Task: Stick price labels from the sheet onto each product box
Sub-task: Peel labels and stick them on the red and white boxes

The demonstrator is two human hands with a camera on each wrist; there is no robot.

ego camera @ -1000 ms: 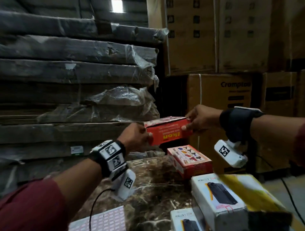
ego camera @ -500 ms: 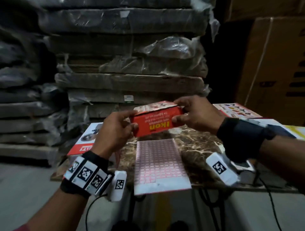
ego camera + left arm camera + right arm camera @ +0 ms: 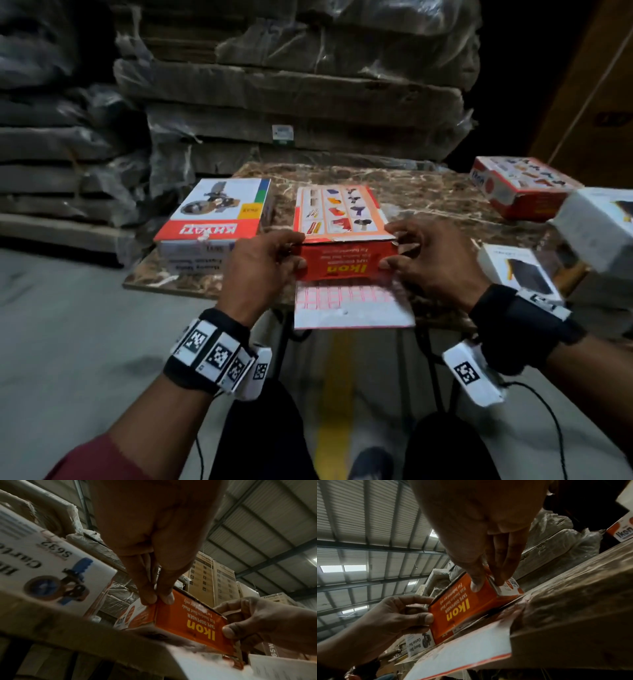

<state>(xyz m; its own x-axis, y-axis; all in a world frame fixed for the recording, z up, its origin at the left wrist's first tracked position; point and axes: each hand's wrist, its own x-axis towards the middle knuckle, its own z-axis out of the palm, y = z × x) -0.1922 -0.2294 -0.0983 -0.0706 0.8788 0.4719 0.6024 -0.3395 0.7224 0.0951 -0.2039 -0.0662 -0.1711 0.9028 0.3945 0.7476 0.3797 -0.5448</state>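
An orange Ikon tape dispenser box (image 3: 342, 236) (image 3: 190, 624) (image 3: 464, 609) sits on the label sheet (image 3: 349, 305) (image 3: 462, 660) at the front middle of the marbled table (image 3: 428, 192). My left hand (image 3: 291, 251) (image 3: 157, 600) pinches its left end, thumb on the front face. At the right end my right hand (image 3: 390, 248) (image 3: 486, 586) pinches it the same way. The sheet is white with a grid of pink labels, and its near edge overhangs the table.
A white and red box (image 3: 212, 219) lies left of the held box. Another Ikon box (image 3: 520, 186) and two white boxes (image 3: 524, 274) (image 3: 599, 229) sit at the right. Wrapped flat cartons (image 3: 291, 96) are stacked behind the table. A yellow floor line (image 3: 332, 394) runs below.
Both hands carried the Ikon box from up at the right down to the table middle and set it on the label sheet. The head view tilted down.
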